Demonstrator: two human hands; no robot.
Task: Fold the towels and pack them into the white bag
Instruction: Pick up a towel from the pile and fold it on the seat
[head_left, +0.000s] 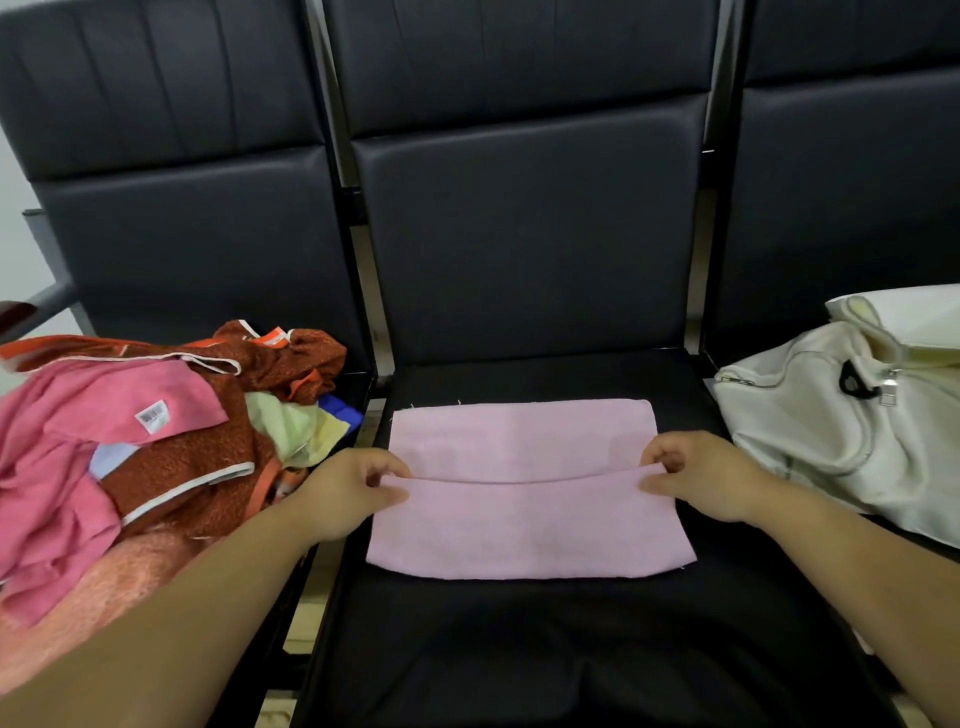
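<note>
A light pink towel (524, 525) lies on the middle black seat, its near layer lifted into a fold partway across. My left hand (348, 491) pinches the fold's left corner. My right hand (701, 475) pinches the right corner. The white bag (810, 431) sits on the right seat with its zipper open. A heap of other towels (135, 441) in pink, rust orange, pale yellow and peach covers the left seat.
Three dark padded seats stand in a row with tall backrests (524, 234). A metal armrest (47, 296) sticks out at the far left. A pale cloth or pillow (904, 312) shows behind the bag.
</note>
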